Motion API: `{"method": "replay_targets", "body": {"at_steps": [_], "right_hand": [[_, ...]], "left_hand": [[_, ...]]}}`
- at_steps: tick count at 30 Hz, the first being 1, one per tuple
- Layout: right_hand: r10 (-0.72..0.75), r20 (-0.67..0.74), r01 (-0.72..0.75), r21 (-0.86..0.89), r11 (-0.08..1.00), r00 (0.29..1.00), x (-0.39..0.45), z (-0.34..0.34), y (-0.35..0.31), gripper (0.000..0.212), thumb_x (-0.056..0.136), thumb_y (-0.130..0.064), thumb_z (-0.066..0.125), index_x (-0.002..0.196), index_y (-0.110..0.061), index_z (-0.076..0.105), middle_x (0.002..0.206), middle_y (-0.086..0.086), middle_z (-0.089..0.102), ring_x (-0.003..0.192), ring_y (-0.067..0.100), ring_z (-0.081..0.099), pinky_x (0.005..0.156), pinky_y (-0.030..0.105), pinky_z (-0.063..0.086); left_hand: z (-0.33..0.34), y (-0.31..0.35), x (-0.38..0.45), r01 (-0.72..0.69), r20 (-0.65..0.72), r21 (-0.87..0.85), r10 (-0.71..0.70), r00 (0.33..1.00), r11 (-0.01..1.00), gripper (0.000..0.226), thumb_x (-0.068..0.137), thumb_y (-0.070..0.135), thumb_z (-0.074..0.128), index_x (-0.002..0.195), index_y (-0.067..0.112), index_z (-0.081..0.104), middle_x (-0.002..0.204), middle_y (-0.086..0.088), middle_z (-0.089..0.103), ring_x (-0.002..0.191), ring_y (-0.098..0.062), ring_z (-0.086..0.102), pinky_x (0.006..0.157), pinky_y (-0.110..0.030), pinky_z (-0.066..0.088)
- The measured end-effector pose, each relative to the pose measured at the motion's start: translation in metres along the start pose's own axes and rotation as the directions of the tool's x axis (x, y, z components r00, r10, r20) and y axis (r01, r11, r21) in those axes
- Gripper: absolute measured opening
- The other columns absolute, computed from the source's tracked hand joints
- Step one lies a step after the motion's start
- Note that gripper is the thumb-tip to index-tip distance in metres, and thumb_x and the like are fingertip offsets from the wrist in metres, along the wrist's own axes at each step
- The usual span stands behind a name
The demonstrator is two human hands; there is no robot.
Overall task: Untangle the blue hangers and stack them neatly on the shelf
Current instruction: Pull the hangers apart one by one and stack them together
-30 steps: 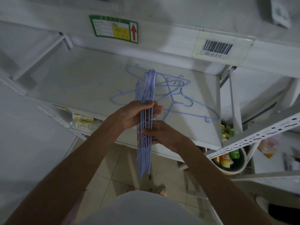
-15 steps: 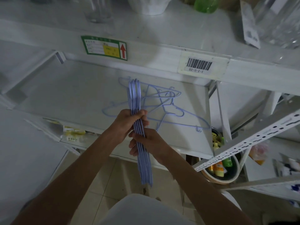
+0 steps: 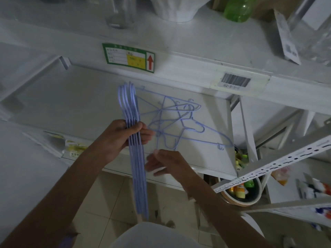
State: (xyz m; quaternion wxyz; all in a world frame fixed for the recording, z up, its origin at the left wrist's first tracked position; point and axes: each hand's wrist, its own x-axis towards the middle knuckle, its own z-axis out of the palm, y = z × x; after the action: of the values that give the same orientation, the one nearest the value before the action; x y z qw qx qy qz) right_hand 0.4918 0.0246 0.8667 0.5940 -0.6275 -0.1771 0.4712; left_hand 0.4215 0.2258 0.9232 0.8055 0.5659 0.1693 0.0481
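A bundle of several blue hangers (image 3: pixel 138 172) stands edge-on in front of the white shelf (image 3: pixel 75 104), and my left hand (image 3: pixel 123 138) is shut around its middle. The bundle's lower end hangs below the shelf's front edge. To its right, a tangle of blue hangers (image 3: pixel 177 122) lies flat on the shelf board. My right hand (image 3: pixel 164 163) hovers blurred just right of the bundle, fingers apart, near the tangle's front edge, holding nothing.
The upper shelf edge carries a green label (image 3: pixel 128 58) and a barcode tag (image 3: pixel 235 81). Glass jars, a white vessel and a green bottle (image 3: pixel 238 9) stand above. A perforated shelf rail (image 3: pixel 279 161) juts at right over a tub of bottles (image 3: pixel 240 190).
My right hand has let go of the bundle and moved right toward the tangle. The view has tilted upward, showing more of the upper shelf.
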Motion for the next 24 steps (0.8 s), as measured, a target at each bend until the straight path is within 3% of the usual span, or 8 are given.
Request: {"method": "replay_targets", "body": {"at_steps": [3, 7, 10, 13, 16, 19, 21, 24], "right_hand": [[0.127, -0.165, -0.121, 0.041, 0.992, 0.978, 0.003, -0.017, 0.011, 0.032, 0.105, -0.025, 0.054, 0.108, 0.003, 0.069, 0.088, 0.015, 0.077, 0.076, 0.027, 0.074, 0.069, 0.033, 0.059], [0.174, -0.327, -0.175, 0.027, 0.984, 0.929, 0.020, -0.026, 0.023, 0.026, 0.105, -0.009, 0.049, 0.111, 0.010, 0.065, 0.092, 0.024, 0.072, 0.082, 0.036, 0.071, 0.079, 0.044, 0.056], [0.153, -0.428, -0.168, 0.004, 0.986, 0.891, 0.038, -0.029, 0.028, 0.024, 0.102, -0.005, 0.052, 0.109, 0.013, 0.066, 0.090, 0.025, 0.070, 0.064, 0.029, 0.070, 0.061, 0.032, 0.056], [0.150, -0.510, -0.196, -0.036, 0.980, 0.847, 0.061, -0.031, 0.030, 0.020, 0.100, -0.007, 0.055, 0.105, 0.007, 0.069, 0.087, 0.020, 0.070, 0.057, 0.025, 0.066, 0.049, 0.025, 0.050], [0.089, -0.608, -0.270, -0.213, 0.939, 0.789, 0.089, -0.032, 0.032, 0.020, 0.097, -0.013, 0.053, 0.094, -0.007, 0.072, 0.088, 0.012, 0.075, 0.055, 0.020, 0.067, 0.052, 0.030, 0.053], [-0.053, -0.655, -0.357, -0.476, 0.804, 0.754, 0.128, -0.036, 0.028, 0.023, 0.092, -0.032, 0.051, 0.091, -0.018, 0.069, 0.085, 0.008, 0.076, 0.069, 0.022, 0.074, 0.070, 0.041, 0.063], [-0.148, -0.672, -0.444, -0.622, 0.645, 0.726, 0.154, -0.039, 0.020, 0.031, 0.089, -0.047, 0.052, 0.098, -0.021, 0.066, 0.097, 0.007, 0.074, 0.090, 0.030, 0.072, 0.081, 0.038, 0.057], [-0.369, -0.514, -0.376, -0.843, 0.384, 0.775, 0.187, -0.045, 0.018, 0.034, 0.094, -0.049, 0.056, 0.114, -0.022, 0.061, 0.117, 0.008, 0.058, 0.098, 0.034, 0.067, 0.076, 0.038, 0.052]], "left_hand": [[-0.022, 0.009, -0.004, 0.009, 0.012, -0.043, -0.009, 1.000, 0.999, 0.029, 0.087, 0.019, 0.061, 0.104, -0.004, 0.066, 0.104, -0.025, 0.074, 0.095, -0.035, 0.074, 0.075, -0.035, 0.061], [-0.049, 0.008, -0.008, 0.012, 0.032, -0.042, -0.010, 0.999, 0.999, 0.028, 0.089, 0.019, 0.060, 0.105, -0.002, 0.066, 0.107, -0.025, 0.073, 0.100, -0.036, 0.073, 0.078, -0.034, 0.061], [-0.071, 0.003, -0.012, 0.008, 0.043, -0.049, -0.006, 0.999, 0.999, 0.027, 0.090, 0.019, 0.060, 0.104, -0.002, 0.068, 0.107, -0.025, 0.073, 0.101, -0.037, 0.072, 0.078, -0.034, 0.061], [-0.086, 0.000, -0.017, 0.004, 0.058, -0.025, -0.002, 0.998, 1.000, 0.026, 0.091, 0.021, 0.060, 0.105, 0.000, 0.068, 0.108, -0.025, 0.073, 0.100, -0.037, 0.073, 0.078, -0.035, 0.061], [-0.098, -0.001, -0.017, 0.036, 0.032, -0.014, -0.035, 0.999, 0.999, 0.027, 0.090, 0.021, 0.060, 0.104, -0.001, 0.068, 0.105, -0.024, 0.074, 0.097, -0.038, 0.073, 0.075, -0.034, 0.061], [-0.109, 0.001, -0.009, 0.028, 0.009, -0.008, -0.028, 1.000, 1.000, 0.027, 0.091, 0.021, 0.059, 0.104, -0.001, 0.068, 0.104, -0.023, 0.075, 0.096, -0.036, 0.074, 0.075, -0.032, 0.061], [-0.114, 0.001, -0.001, 0.039, -0.027, 0.005, -0.039, 0.999, 0.999, 0.025, 0.095, 0.018, 0.055, 0.105, -0.001, 0.068, 0.103, -0.021, 0.075, 0.095, -0.033, 0.075, 0.074, -0.030, 0.061], [-0.117, -0.002, 0.012, 0.060, -0.039, 0.029, -0.059, 0.998, 0.998, 0.023, 0.101, 0.011, 0.048, 0.106, -0.003, 0.066, 0.103, -0.021, 0.076, 0.095, -0.033, 0.075, 0.075, -0.031, 0.061]]}}
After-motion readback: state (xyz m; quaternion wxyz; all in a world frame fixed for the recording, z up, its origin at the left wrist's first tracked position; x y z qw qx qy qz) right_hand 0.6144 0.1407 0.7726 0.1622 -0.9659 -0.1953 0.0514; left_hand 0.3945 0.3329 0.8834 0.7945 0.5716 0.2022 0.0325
